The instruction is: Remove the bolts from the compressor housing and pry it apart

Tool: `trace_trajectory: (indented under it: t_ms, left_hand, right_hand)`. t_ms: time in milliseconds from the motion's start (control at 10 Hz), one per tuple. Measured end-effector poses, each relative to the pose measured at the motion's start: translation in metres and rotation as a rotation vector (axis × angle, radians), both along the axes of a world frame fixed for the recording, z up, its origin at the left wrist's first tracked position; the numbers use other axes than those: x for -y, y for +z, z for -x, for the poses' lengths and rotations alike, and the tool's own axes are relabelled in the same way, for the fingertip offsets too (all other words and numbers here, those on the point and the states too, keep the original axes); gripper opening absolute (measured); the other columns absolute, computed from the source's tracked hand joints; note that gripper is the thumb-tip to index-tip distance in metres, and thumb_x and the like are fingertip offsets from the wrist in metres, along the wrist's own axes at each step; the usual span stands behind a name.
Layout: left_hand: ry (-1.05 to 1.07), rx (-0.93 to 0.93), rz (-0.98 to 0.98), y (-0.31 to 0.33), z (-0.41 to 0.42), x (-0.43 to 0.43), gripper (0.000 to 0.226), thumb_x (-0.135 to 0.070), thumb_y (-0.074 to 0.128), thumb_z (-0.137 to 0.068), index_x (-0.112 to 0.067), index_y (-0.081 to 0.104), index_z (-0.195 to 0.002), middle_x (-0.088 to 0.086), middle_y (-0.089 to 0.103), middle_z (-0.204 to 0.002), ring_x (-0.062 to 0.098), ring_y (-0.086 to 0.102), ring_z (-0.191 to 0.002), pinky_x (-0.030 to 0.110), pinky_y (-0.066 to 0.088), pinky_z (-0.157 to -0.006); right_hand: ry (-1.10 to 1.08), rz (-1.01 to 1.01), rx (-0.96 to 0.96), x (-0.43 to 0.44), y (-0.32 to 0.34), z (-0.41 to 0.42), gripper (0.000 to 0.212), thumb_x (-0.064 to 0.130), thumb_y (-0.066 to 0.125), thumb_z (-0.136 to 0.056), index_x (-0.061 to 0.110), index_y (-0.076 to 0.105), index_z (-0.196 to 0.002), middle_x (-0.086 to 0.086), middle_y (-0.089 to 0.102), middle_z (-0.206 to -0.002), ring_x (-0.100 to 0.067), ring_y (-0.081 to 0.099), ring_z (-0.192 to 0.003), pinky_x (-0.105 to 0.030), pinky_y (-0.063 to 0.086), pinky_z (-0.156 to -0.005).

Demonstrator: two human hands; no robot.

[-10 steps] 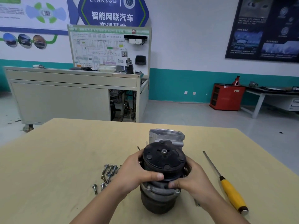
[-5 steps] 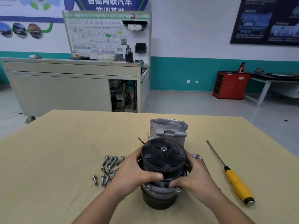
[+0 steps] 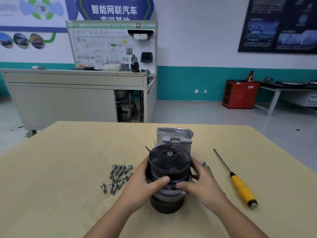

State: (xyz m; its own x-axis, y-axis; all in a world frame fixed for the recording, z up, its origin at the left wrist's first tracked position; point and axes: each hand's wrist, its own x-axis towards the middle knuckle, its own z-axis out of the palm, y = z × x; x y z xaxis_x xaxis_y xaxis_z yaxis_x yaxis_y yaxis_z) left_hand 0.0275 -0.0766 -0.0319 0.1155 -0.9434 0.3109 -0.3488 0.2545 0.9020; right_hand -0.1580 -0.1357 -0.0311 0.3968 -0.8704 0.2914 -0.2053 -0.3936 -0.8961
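The compressor (image 3: 169, 163) stands upright on the wooden table (image 3: 60, 169), its black pulley face with a centre nut on top. My left hand (image 3: 143, 185) grips its left side, thumb across the front of the pulley. My right hand (image 3: 202, 185) grips the right side, thumb on the front below the pulley. Directly behind it stands a silver housing section (image 3: 175, 136), open end up. Several loose bolts (image 3: 118, 177) lie in a cluster on the table left of my left hand.
A yellow-handled screwdriver (image 3: 240, 186) lies on the table to the right, shaft pointing away. A small metal piece (image 3: 204, 164) shows just behind my right hand. Beyond the table stand a grey training bench (image 3: 68, 93) and a red cabinet (image 3: 239, 94).
The view shifted slightly as my head moved. Both hands keep the same grip on the compressor, which stays upright in the same spot.
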Motion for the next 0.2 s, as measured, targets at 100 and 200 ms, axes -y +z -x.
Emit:
trace_trajectory:
  t_ms: [100, 200]
  left_hand:
    - [0.087, 0.071, -0.017, -0.008, -0.004, -0.021, 0.066, -0.055, 0.07, -0.069, -0.053, 0.036, -0.125, -0.041, 0.041, -0.13, -0.026, 0.035, -0.118, 0.001, 0.031, -0.095]
    - [0.154, 0.102, -0.037, -0.019, -0.01, -0.05, 0.058, -0.04, 0.071, -0.077, -0.046, 0.043, -0.127, -0.026, 0.036, -0.142, -0.006, 0.032, -0.134, 0.028, 0.03, -0.112]
  right_hand:
    - [-0.056, -0.02, -0.02, -0.013, -0.001, 0.012, 0.075, 0.02, 0.086, -0.064, 0.044, 0.046, -0.123, 0.032, 0.053, -0.123, 0.012, 0.045, -0.118, -0.016, 0.036, -0.097]
    - [-0.097, 0.016, -0.033, -0.032, 0.003, 0.033, 0.065, 0.02, 0.083, -0.066, 0.04, 0.053, -0.12, 0.03, 0.053, -0.123, 0.015, 0.045, -0.116, -0.011, 0.039, -0.093]
